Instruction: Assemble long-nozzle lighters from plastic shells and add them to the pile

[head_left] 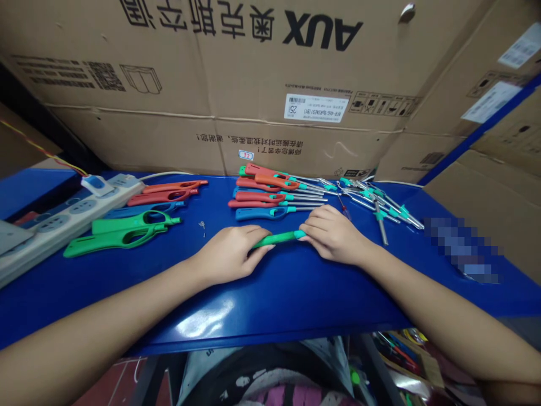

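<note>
Over the middle of the blue table, a green utility lighter [279, 238] lies crosswise between my hands. My left hand [232, 251] is closed round its handle, whose rear end is hidden in the palm. The fingers of my right hand [332, 234] pinch the teal collar [300, 234] at the other end; any metal tube beyond it is covered by that hand. Just past my hands is a pile of lighters with metal tubes, among them a blue lighter [264, 213] and a red lighter [257, 196]. Loose metal tubes with teal collars [379, 215] lie beyond my right hand.
Green handle shells [122, 239] and an orange handle shell [171, 186] lie at left, beside a white power strip [70, 211]. Tiny screws [202, 225] and a screwdriver [344, 208] rest on the table [270, 307]. A cardboard sheet [236, 79] stands behind.
</note>
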Demonstrator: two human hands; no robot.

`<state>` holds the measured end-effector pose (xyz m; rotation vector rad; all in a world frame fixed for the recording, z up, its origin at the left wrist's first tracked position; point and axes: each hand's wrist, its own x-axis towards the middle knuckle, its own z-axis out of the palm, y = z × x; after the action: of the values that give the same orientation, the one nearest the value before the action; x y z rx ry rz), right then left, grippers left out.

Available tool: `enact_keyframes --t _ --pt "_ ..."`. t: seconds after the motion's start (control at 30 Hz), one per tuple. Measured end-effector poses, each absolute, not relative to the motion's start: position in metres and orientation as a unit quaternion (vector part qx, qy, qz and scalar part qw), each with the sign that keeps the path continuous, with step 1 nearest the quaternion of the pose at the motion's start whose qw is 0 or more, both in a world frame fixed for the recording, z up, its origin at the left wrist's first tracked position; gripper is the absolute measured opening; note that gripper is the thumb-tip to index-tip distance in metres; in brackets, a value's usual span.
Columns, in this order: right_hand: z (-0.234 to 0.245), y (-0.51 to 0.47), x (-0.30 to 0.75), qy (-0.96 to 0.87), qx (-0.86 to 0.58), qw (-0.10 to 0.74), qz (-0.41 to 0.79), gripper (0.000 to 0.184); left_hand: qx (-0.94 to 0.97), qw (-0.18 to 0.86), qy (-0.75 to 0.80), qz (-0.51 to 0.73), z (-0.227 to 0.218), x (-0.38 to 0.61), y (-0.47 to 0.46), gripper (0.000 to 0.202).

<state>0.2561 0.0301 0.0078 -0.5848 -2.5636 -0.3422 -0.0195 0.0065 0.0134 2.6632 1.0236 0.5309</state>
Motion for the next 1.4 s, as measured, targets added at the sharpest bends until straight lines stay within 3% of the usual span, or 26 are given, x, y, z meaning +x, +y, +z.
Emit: enact_keyframes --t 0.27,0.5,0.73,0.9,1.03,1.13,1.23,1.33,1.4 --pt "0.001 0.025 0.252 -0.937 -0.208 0.242 -0.144 0.021 0.898 0.185 0.348 0.193 0.010 -0.016 0.005 0.024" --pt "0.001 0.028 0.254 -0.947 -0.220 0.216 -0.089 0.023 0.923 0.104 0.345 0.138 0.007 -0.015 0.005 0.029" --pt "0.013 0.033 0.259 -0.944 -0.302 0.101 0.080 0.021 0.934 -0.012 0.355 0.051 0.016 -0.013 0.001 0.037" --pt "0.030 0.038 0.279 -0.919 -0.356 0.093 0.144 0.024 0.936 -0.025 0.349 0.037 0.019 -0.019 0.002 0.040" --pt "0.037 0.048 0.297 -0.787 -0.604 0.124 0.029 0.027 0.934 -0.011 0.356 0.024 0.022 -0.020 -0.001 0.028" --pt "0.034 0.056 0.305 -0.667 -0.744 -0.010 -0.017 0.035 0.932 -0.002 0.362 0.033 0.022 -0.018 -0.004 0.028" --pt "0.031 0.061 0.310 -0.628 -0.773 -0.087 0.010 0.035 0.928 0.017 0.370 0.044 0.021 -0.017 -0.006 0.028" --pt "0.037 0.060 0.318 -0.625 -0.778 -0.067 -0.003 0.032 0.924 0.042 0.376 0.055 0.019 -0.017 -0.008 0.029" --pt "0.047 0.057 0.322 -0.609 -0.791 0.006 -0.052 0.031 0.923 0.059 0.375 0.064 0.018 -0.018 -0.010 0.029"
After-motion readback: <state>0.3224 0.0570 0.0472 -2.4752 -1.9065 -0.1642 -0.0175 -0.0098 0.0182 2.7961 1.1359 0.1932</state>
